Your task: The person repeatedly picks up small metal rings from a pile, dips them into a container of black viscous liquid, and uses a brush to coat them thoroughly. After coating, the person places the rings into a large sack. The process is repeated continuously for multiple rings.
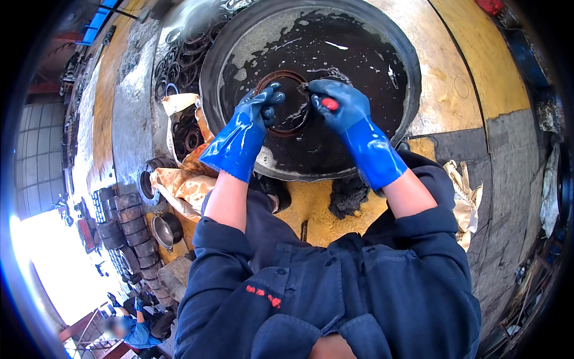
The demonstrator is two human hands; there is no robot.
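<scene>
Your blue-gloved left hand (pixel 258 107) gripped a reddish-brown ring (pixel 281 73); beside that grip, your blue-gloved right hand (pixel 345 103) clasped a red-handled tool (pixel 329 104).

1. Ring (pixel 282 73), one: reddish-brown, circular, narrow band, open centre with dark liquid (pixel 365 54) showing through. Face turned up toward you; gripped at its left side in your left hand (pixel 254 110), within the outline of the round tub (pixel 411 66). Contact with the liquid cannot be told.
2. Tool (pixel 329 104), one: rounded red end, protruding from your closed right hand (pixel 348 103), beside the ring's right side. Remainder mostly hidden by your fingers.
</scene>
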